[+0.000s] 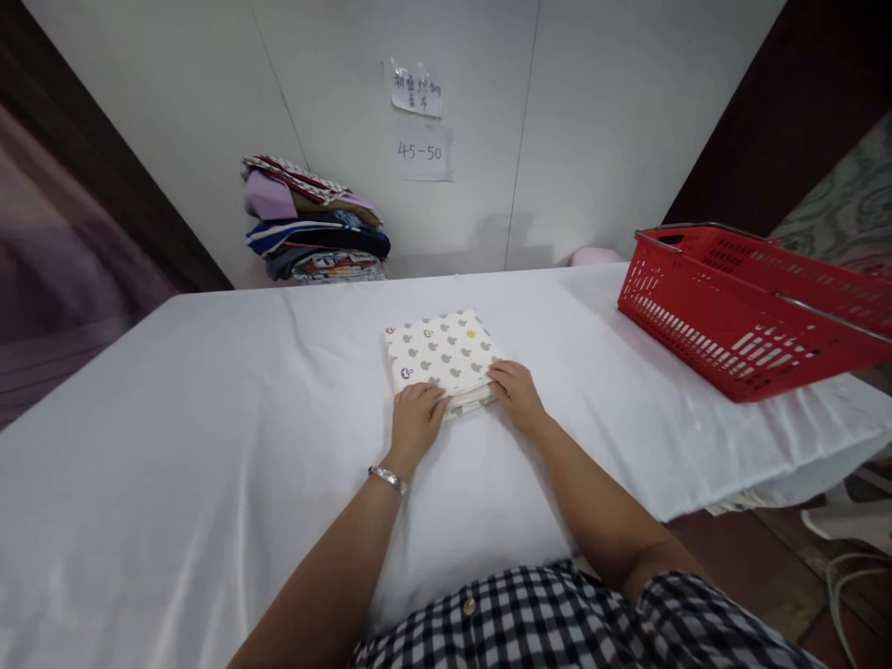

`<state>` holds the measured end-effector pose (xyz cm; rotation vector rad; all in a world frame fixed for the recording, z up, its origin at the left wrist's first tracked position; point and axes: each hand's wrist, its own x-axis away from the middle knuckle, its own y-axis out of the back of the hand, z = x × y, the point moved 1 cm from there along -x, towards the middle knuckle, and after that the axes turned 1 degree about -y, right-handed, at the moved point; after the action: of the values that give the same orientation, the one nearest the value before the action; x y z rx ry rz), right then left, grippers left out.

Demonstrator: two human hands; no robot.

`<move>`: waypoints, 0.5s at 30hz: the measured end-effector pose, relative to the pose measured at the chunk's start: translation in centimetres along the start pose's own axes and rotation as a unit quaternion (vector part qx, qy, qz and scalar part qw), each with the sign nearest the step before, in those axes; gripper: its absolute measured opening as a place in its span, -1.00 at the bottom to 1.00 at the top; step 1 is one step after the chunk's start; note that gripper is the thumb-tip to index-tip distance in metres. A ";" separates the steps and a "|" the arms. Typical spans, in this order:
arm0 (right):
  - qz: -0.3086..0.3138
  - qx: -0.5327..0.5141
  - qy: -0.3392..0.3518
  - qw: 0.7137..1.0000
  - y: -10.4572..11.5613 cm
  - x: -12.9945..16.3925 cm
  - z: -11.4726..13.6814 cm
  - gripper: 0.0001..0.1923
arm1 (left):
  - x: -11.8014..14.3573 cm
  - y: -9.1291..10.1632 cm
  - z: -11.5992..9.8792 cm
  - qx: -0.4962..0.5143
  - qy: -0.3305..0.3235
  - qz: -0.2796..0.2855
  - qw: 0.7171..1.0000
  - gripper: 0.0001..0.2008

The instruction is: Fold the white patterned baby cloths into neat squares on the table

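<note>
Head view, frame centre: left hand [413,416] and right hand [514,390] are pinching the folded white apple-print cloth [441,356] on the white-sheeted counter [174,446]; its layers risk sliding apart.

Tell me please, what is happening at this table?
A person in a checked shirt has both hands on a folded patterned cloth lying on the white-covered table. The left hand and right hand rest at its near edge. A stack of folded fabrics sits by the wall, a red basket at right.
</note>
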<state>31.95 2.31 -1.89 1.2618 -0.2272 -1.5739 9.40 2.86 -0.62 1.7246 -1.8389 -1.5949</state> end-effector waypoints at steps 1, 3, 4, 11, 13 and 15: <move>-0.004 -0.002 0.001 1.000 0.0 0.0 0.0 -0.78 | 0.0 0.0 0.0 0.005 0.003 0.000 1.000 -0.83; -0.014 -0.007 0.003 1.000 0.0 0.0 -0.1 -0.77 | -0.1 0.1 -0.1 0.013 0.008 0.001 1.000 -0.81; -0.017 -0.009 0.003 1.000 0.1 0.0 -0.1 -0.77 | -0.1 0.1 -0.1 0.017 0.010 0.000 1.000 -0.80; 0.032 -0.008 0.007 0.999 0.3 0.2 -0.2 -0.74 | -0.1 0.2 0.1 0.027 0.021 0.007 0.999 -0.77; 0.047 -0.011 0.014 0.999 0.5 0.3 -0.2 -0.72 | -0.1 0.2 0.1 0.018 0.013 0.013 1.000 -0.77; 0.056 -0.015 0.015 0.998 0.6 0.3 -0.1 -0.71 | -0.1 0.2 0.1 0.006 -0.002 0.018 1.000 -0.80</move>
<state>32.48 1.87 -1.70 1.2282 -0.2509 -1.4575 9.20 2.92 -0.44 1.6845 -1.8738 -1.5777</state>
